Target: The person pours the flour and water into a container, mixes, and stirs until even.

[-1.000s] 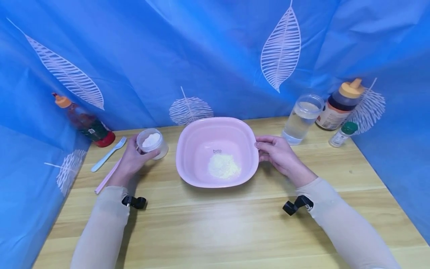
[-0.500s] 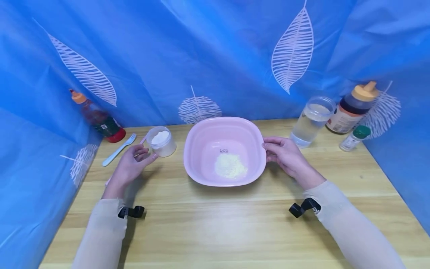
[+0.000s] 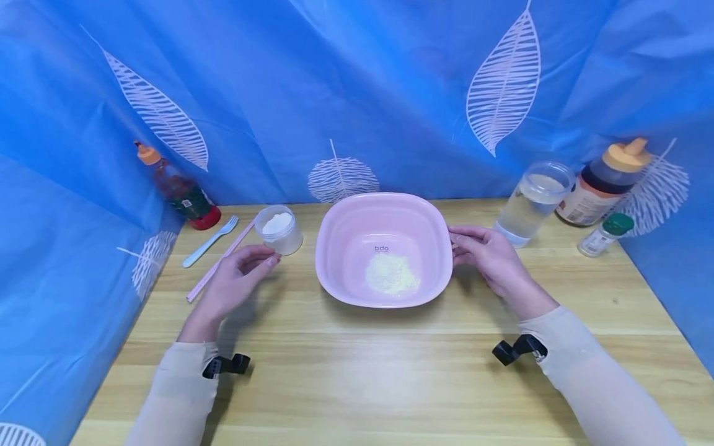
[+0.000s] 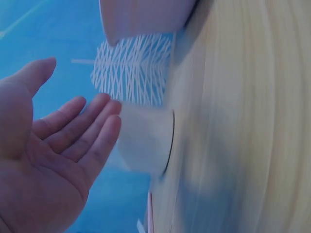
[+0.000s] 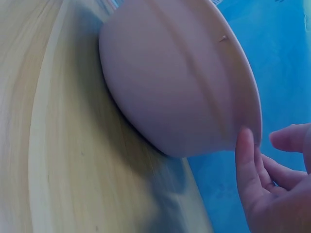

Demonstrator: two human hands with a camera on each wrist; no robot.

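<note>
A pink plastic basin [image 3: 385, 297] holds a heap of pale powder [image 3: 393, 274] on its bottom. At its right side is my right hand [image 3: 493, 260]; in the right wrist view the fingertips [image 5: 245, 136] touch the outer wall just under the rim, and the thumb stands a little off it. My left hand [image 3: 237, 282] is in front of a small clear jar [image 3: 286, 238] of white powder, its fingers loosely bent and holding nothing. In the left wrist view the palm faces the camera, with the jar [image 4: 146, 138] beyond the fingertips.
A blue fork [image 3: 209, 243] and a pink stick [image 3: 214, 269] lie left of the jar. Behind them leans a red sauce bottle [image 3: 186, 195]. On the right are a jar of clear liquid [image 3: 527, 207], a dark sauce bottle [image 3: 597, 189] and a green-capped shaker [image 3: 605, 235].
My left hand has let go of the powder jar and drawn back toward me. The right thumb has eased off the basin's rim. The head view has shifted, moving everything rightward in it.
</note>
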